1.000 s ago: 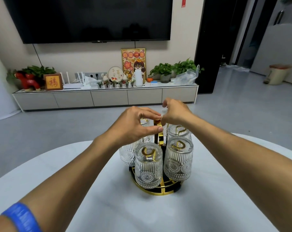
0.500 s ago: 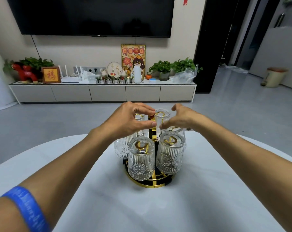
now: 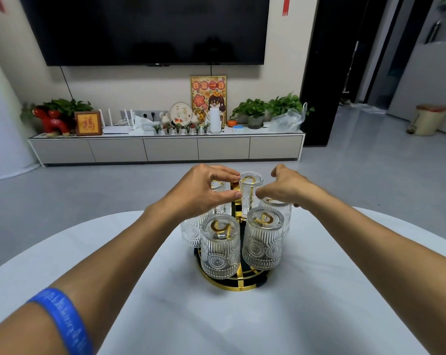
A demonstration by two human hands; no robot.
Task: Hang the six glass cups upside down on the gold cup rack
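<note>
The gold cup rack (image 3: 242, 286) stands on the white table, with embossed glass cups hanging upside down on its hooks. Two cups are at the front (image 3: 220, 248) (image 3: 263, 243) and one is at the right (image 3: 280, 219). A back centre cup (image 3: 250, 194) stands between my hands. A back left cup (image 3: 219, 201) and a left cup (image 3: 191, 233) are partly hidden by my left hand (image 3: 204, 194). That hand's curved thumb and forefinger tips are at the back centre cup's left side. My right hand (image 3: 287, 188) hovers just right of that cup, fingers spread, holding nothing.
The round white table (image 3: 165, 316) fills the foreground. Beyond it is grey floor, then a low TV cabinet (image 3: 165, 148) with plants and ornaments under a wall TV. A bin (image 3: 430, 119) stands far right. A blue wristband (image 3: 63, 321) is on my left arm.
Both hands were closed together over the back centre cup at the rack's top. They have since drawn apart sideways, and the cup now hangs uncovered between them.
</note>
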